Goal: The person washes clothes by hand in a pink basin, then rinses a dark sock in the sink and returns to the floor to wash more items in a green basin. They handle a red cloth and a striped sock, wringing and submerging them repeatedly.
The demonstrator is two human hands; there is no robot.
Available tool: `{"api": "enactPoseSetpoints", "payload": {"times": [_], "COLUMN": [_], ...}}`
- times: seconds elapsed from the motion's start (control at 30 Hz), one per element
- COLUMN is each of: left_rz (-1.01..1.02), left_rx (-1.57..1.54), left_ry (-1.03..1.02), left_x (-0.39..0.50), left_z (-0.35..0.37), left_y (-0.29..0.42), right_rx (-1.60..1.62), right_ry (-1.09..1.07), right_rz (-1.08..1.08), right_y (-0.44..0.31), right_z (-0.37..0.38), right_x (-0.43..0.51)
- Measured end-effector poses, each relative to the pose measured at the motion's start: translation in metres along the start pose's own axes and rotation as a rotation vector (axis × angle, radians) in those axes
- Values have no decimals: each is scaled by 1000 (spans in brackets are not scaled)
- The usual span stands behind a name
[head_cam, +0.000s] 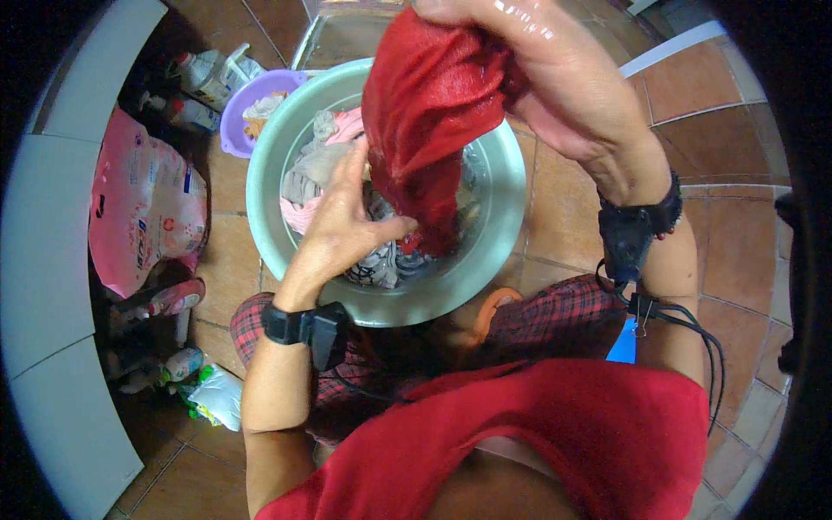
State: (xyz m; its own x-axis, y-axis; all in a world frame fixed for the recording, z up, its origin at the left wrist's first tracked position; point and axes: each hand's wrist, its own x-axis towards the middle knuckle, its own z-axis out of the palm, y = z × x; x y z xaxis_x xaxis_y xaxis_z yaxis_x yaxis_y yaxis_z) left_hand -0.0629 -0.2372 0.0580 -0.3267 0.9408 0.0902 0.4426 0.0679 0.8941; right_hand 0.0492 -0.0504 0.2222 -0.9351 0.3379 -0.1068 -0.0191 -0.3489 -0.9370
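A wet red cloth garment (429, 110) hangs over a round pale-green plastic basin (260, 195), its lower end down among the other laundry. My right hand (494, 39) is raised at the top and grips the upper part of the garment; some of its fingers are hidden by the cloth. Over the basin's left half, my left hand (354, 218) has thumb and fingers spread beside the red cloth; whether its fingertips touch it is unclear. Grey and pink clothes (312, 172) lie in the basin, with a black-and-white patterned cloth (377, 270) near its front and water at the right.
A small purple basin (227, 117) holding cloths stands at the upper left, near several bottles (201, 75). A pink plastic bag (130, 214), a pink bottle (179, 298) and a white packet (220, 396) lie along the white cabinet (52, 240). Brown floor tiles (728, 240) extend at right.
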Motion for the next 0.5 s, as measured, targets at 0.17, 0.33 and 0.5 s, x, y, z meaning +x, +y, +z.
{"api": "enactPoseSetpoints", "payload": {"times": [0.17,0.33,0.5], "left_rz": [-230,-357,-282], "left_rx": [-430,-729,-608], "left_ry": [-85,170,317], "left_x": [14,17,23], "left_z": [39,33,-2], "left_y": [-2,-2,27], "right_rx": [235,119,-263], "right_ry": [-215,392,544], "right_rz": [-262,-368,235], "right_y": [-34,-8,96], "right_z": [3,-64,-117], "right_x": [-7,-26,-44]}}
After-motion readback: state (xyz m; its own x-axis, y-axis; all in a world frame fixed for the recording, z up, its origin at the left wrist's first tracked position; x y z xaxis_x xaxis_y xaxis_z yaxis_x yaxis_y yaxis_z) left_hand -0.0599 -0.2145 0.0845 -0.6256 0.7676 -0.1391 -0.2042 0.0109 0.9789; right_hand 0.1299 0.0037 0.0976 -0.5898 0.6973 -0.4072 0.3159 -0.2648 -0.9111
